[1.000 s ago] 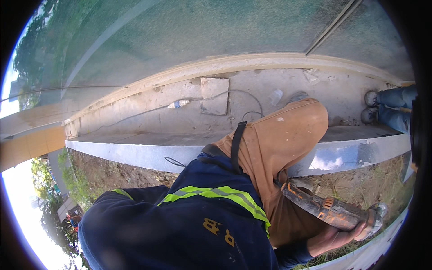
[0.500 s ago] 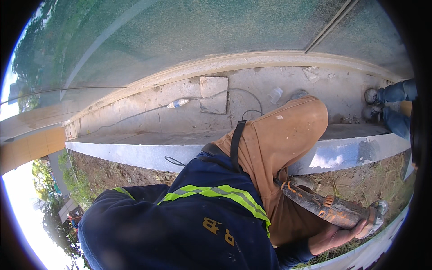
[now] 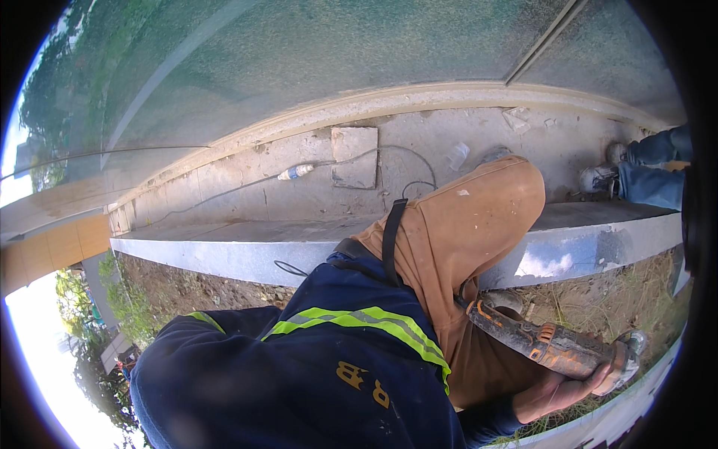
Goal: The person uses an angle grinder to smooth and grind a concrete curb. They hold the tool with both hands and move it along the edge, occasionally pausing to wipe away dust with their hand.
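My right hand (image 3: 557, 393) comes from a navy sleeve at the lower right, closed around the head end of a dirty grey and orange angle grinder (image 3: 553, 346). The thumb lies along its side, and the other fingers are mostly hidden beneath it. The grinder slants beside my lower leg, its guarded disc end (image 3: 627, 363) pointing right over grassy soil. Whether the disc turns I cannot tell. My left hand is out of sight; only part of a navy sleeve (image 3: 224, 322) with a yellow-green band shows at the left.
A light low ledge (image 3: 561, 262) runs under my brown-trousered legs. Beyond it lie a square slab (image 3: 355, 158), a cable connector (image 3: 296, 172) with its grey cable and a clear plastic cup (image 3: 458, 156). A glass wall (image 3: 336, 52) borders the paving. At right, another person's jeans (image 3: 651, 183) and shoes show.
The other person's feet at the right have shifted, one shoe now further left. My right hand and the grinder have hardly moved.
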Motion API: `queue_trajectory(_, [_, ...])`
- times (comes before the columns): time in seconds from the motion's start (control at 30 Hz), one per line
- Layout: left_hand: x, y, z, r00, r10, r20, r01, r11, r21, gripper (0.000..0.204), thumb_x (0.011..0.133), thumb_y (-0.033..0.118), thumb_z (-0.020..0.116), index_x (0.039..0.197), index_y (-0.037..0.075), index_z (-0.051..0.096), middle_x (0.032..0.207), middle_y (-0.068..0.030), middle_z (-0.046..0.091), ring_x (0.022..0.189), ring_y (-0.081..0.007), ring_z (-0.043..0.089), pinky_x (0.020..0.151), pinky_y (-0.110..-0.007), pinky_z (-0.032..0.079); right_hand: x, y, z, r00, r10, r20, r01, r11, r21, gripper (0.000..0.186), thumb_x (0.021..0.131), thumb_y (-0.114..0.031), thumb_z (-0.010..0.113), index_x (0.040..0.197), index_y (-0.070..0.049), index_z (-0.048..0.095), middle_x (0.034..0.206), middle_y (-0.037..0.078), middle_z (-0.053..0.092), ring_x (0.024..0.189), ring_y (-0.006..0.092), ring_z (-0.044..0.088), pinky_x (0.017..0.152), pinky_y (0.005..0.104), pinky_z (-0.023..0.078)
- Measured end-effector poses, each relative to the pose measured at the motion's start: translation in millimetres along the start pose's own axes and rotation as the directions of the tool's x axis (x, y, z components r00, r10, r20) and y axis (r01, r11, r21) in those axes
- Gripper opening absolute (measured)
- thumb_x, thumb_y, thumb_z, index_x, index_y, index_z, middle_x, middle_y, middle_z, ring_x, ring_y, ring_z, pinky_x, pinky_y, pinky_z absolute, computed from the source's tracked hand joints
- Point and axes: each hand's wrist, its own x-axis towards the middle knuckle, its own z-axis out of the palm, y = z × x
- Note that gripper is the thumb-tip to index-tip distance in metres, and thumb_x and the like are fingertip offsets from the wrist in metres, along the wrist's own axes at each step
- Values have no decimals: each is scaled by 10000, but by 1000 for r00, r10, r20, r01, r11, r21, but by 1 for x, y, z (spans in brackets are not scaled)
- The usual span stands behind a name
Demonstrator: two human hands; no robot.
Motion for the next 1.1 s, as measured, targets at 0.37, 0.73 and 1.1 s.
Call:
queue_trajectory(0.37, [0,-7,-7,1000,11,-12,-10,1000,29,399,893,330,714,1183,62,657,1063,-113,720,905,-228,729,771,-367,593,-9,4,14,996,-89,-19,88,994,-65,587,959,-294,607,1382,70,423,1255,226,569,1151,329,581,1053,489,448])
queue_trajectory(0.73, [-26,64,-124,974,-180,134,130,941,313,399,896,317,722,1193,61,648,1075,-122,717,901,-228,735,771,-363,599,-17,15,13,995,-8,99,1,998,70,585,896,-285,669,1361,-10,445,1143,175,619,1022,292,626,932,454,517])
queue_trajectory(1.1, [-131,481,45,103,892,441,-994,76,77,998,783,312,847,1526,29,244,1441,-167,434,1368,-276,412,1127,-398,323,-38,2,78,948,-245,205,284,940,-191,433,775,-114,811,1128,26,605,1016,61,683,875,141,640,807,299,522])
